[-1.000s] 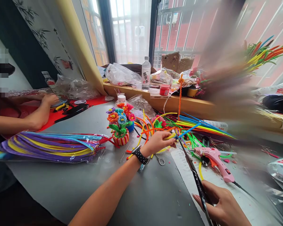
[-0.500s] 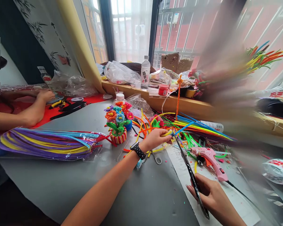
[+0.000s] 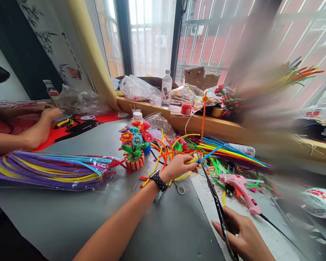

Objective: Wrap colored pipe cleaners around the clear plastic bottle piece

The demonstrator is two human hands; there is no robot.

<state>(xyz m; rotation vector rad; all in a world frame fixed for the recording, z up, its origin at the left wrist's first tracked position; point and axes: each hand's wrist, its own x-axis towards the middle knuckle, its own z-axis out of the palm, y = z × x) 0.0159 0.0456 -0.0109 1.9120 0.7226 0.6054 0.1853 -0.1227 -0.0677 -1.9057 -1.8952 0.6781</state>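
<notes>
Pinched between the fingertips of the left hand (image 3: 180, 168), a yellow fuzzy piece (image 3: 191, 160) meets the blades of black scissors (image 3: 216, 199) just right of center in the head-camera view. At lower right, the right hand (image 3: 240, 232) grips the handles. A blue fuzzy strip (image 3: 210, 153) extends beyond the blades; whether it is cut through cannot be told.

Work appears partway along: potted fuzzy flowers (image 3: 135, 145) stand finished-looking at center, while the yellow piece appears to be an unshaped part and many loose stems (image 3: 233, 150) lie unworked at center right. An orange stem (image 3: 203, 119) stands upright behind them.

Clutter crowds the hands. A pink glue gun (image 3: 240, 185) lies on white paper (image 3: 203, 192) just right of the scissors, and a small metal tool with a ring handle (image 3: 180, 189) rests below the left wrist. Bagged stems (image 3: 51, 170) fill the left side; at upper left, a co-worker's hand (image 3: 53, 114) rests above red cloth (image 3: 47, 139). A water bottle (image 3: 166, 90) stands on the sill.
</notes>
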